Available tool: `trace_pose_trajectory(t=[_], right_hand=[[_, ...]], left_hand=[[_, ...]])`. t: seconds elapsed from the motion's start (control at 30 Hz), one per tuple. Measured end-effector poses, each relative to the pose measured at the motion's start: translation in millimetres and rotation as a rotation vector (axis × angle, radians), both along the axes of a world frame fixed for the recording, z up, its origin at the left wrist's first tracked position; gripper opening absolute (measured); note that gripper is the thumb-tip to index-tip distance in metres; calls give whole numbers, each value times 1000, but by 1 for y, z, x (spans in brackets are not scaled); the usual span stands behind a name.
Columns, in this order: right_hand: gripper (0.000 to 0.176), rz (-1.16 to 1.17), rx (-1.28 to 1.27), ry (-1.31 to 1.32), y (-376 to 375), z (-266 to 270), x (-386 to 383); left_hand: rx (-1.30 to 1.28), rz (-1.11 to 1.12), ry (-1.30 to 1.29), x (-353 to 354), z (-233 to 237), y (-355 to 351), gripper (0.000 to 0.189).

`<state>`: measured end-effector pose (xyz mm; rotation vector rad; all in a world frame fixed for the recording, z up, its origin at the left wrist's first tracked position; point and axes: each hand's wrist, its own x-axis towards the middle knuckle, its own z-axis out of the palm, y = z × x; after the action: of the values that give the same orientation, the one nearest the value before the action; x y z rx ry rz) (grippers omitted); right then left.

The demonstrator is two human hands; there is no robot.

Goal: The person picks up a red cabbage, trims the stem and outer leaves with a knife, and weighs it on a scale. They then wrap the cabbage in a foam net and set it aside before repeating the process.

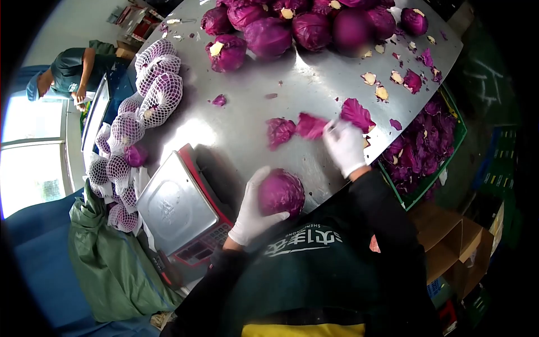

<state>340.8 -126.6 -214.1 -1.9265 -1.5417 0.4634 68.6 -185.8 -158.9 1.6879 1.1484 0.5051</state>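
Note:
My left hand [252, 210], in a white glove, is wrapped round the side of a purple cabbage [282, 194] at the table's near edge. To the right, my gloved right hand [344, 147] is closed on the end of a loose purple leaf [311, 126], both slightly blurred. Another leaf piece [280, 132] lies just left of that leaf, and a larger curled leaf [357, 114] lies beyond my right hand. Whole cabbages [268, 38] are piled at the far side of the metal table [241, 101].
A scale [177, 208] stands left of my left hand. Netted cabbages [161, 98] line the table's left edge. A green crate [424, 151] of leaves is at the right, above cardboard boxes [449, 241]. Another person [70, 70] stands at the upper left.

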Motion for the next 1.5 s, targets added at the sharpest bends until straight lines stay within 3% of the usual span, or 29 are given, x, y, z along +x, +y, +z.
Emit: trace_pose_trajectory(t=[0.07,0.1,0.17,0.2,0.23,0.27,0.3,0.33,0.4,0.5,0.63,0.67,0.8,0.87,0.93,0.97,1.0,1.03,1.13,1.2,1.33,1.4,1.47,1.5], right_hand=[[32,-212,-115,404,11,15,19],[46,-111,173,294,7,12,19],[62,70,59,444,-20,21,0],[65,176,-245,512,-36,48,-14],[61,304,-380,500,-50,57,-28],[61,348,-260,485,-61,59,-45],[55,327,-231,457,-69,51,-57],[43,273,-128,659,-72,46,-65],[33,223,-181,721,-70,47,-63],[19,260,-104,484,-67,53,-55],[8,-1,-195,838,-54,66,-30],[8,-109,-254,834,-48,73,-15],[21,-242,-24,787,-20,38,52],[29,-145,-57,796,-17,75,28],[44,177,-146,913,-25,92,-9],[53,370,-19,745,-24,100,-26],[57,397,-45,782,-26,106,-44],[56,459,73,606,-23,103,-56],[37,372,73,675,-21,104,-68],[27,363,34,543,-22,120,-64],[11,209,168,386,-16,98,-42],[18,58,107,438,4,81,-7],[28,-10,164,138,17,74,21],[37,14,114,66,16,66,26]], left_hand=[[-174,173,-203,1,0,-4,99],[-259,257,-307,3,0,-4,99],[-369,433,-466,7,-4,-5,95],[-387,496,-529,8,-11,-5,93],[-381,517,-577,13,-11,-3,92],[-381,536,-621,17,-8,-3,91],[-382,552,-665,22,-5,-2,90],[-390,574,-714,26,-2,-1,88],[-395,622,-813,31,5,4,86],[-352,632,-854,28,1,9,83],[-485,669,-1096,23,5,17,69],[-545,683,-1181,20,7,19,68],[-760,643,-1432,2,2,22,61],[-738,610,-1396,5,3,26,71],[-660,534,-1268,12,8,27,84],[-633,532,-1229,13,4,27,87],[-562,492,-1191,16,8,27,88],[-490,455,-1151,19,17,28,89],[-352,392,-1086,14,23,30,91],[-292,375,-1062,9,26,29,91],[-398,391,-1126,3,26,27,99],[-529,414,-1209,-5,14,21,100],[-702,439,-1298,-20,-4,9,99],[-630,375,-1305,-13,1,7,91]])
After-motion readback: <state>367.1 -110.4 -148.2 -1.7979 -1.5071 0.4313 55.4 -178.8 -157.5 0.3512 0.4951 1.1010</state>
